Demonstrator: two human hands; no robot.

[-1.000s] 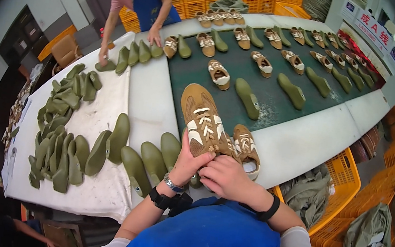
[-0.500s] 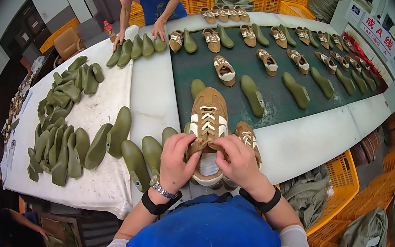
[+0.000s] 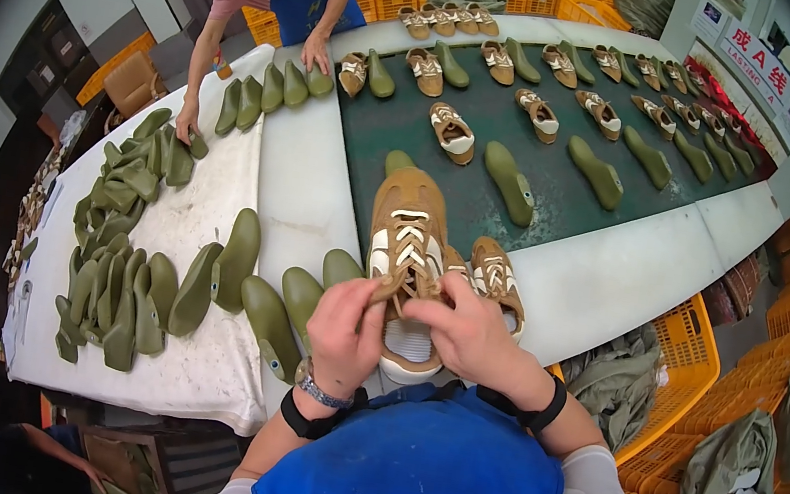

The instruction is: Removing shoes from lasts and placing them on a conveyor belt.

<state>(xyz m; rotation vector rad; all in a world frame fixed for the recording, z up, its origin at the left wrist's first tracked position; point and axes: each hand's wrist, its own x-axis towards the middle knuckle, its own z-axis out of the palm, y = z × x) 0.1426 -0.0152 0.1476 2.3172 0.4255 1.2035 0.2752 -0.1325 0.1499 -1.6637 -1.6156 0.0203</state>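
Observation:
A brown sneaker [image 3: 409,204] with white laces and white side stripes is in front of me, toe pointing away and its opening toward me. My left hand [image 3: 344,333] pinches the left edge of the collar. My right hand [image 3: 467,332] is closed on the collar's right side near the tongue, thumb reaching inward. Between my hands the pale striped insole [image 3: 409,341] shows. A second brown sneaker [image 3: 495,273] lies just beyond my right hand. Green shoe lasts [image 3: 271,327] lie close to my left hand; one more last [image 3: 399,162] peeks out behind the toe.
A dark green conveyor belt [image 3: 573,203] carries rows of sneakers and lasts. Many lasts [image 3: 130,179] are heaped on the white cloth [image 3: 206,190] at left. Across the table a co-worker in a blue apron [image 3: 310,5] reaches toward them. An orange crate [image 3: 687,339] stands at right.
The sneaker has tilted a little leftward, and my right thumb has shifted left across its opening. The co-worker's one hand has moved from the lined-up lasts to the heap.

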